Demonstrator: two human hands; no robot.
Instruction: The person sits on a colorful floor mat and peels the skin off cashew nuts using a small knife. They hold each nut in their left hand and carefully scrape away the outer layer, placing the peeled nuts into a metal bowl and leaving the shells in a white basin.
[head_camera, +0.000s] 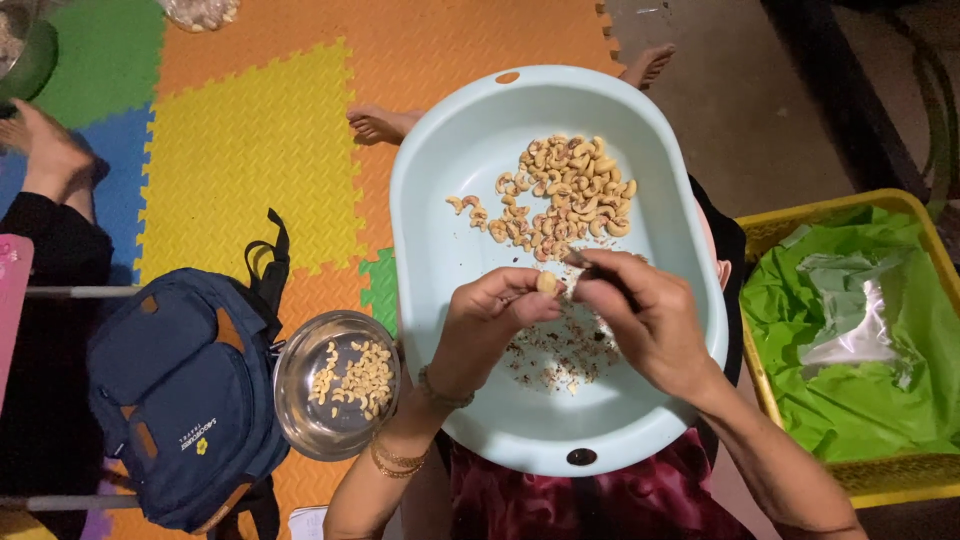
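A pale blue oval plastic basin (440, 250) rests on my lap. A heap of cashew nuts (565, 195) lies in its far half, and brown skin flakes (565, 355) are scattered in its near half. My left hand (490, 320) pinches one cashew nut (546, 283) between thumb and fingers over the basin. My right hand (645, 310) grips a small dark blade-like tool (590, 266) whose tip touches that nut.
A steel bowl (300, 400) with peeled cashews stands left of the basin, next to a dark blue backpack (180, 390). A yellow crate (760, 235) lined with green plastic is at right. Another person's foot (45, 150) rests on the coloured foam mat (250, 140).
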